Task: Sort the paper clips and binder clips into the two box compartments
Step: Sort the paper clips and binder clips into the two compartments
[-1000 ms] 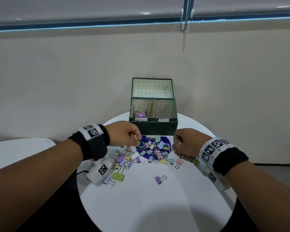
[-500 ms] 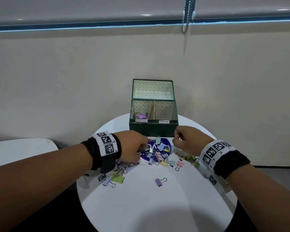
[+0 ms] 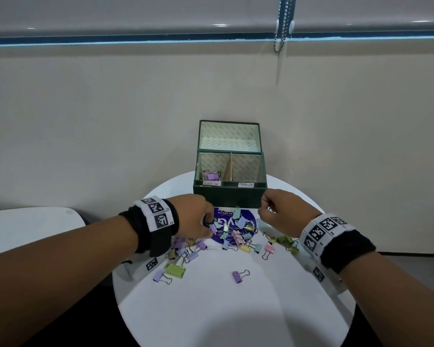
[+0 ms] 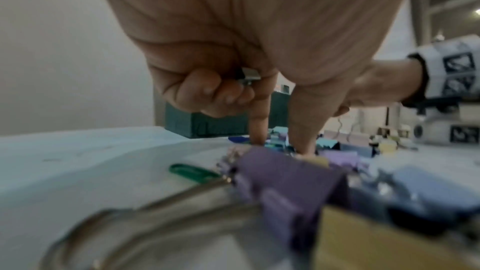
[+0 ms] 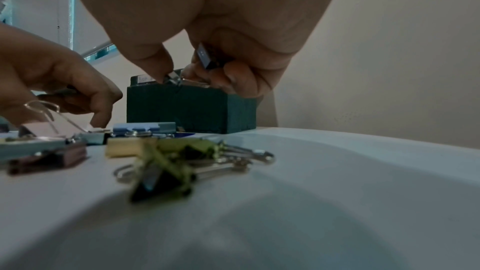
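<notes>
Head view: green box point(image 3: 229, 194) at the table's point(image 3: 236, 309) far edge, some clips in its left compartment. Clip pile point(image 3: 232, 234) mid-table. Left hand point(image 3: 194, 217) pinches into the pile, curled fingers holding a clip point(image 4: 249, 73). Right hand point(image 3: 282, 212), before the box, curls round a dark clip point(image 5: 205, 56).

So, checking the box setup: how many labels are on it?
2. The left label sits on the green box's front rim below the compartment holding binder clips; the right label below the other. Other sides are hidden.
</notes>
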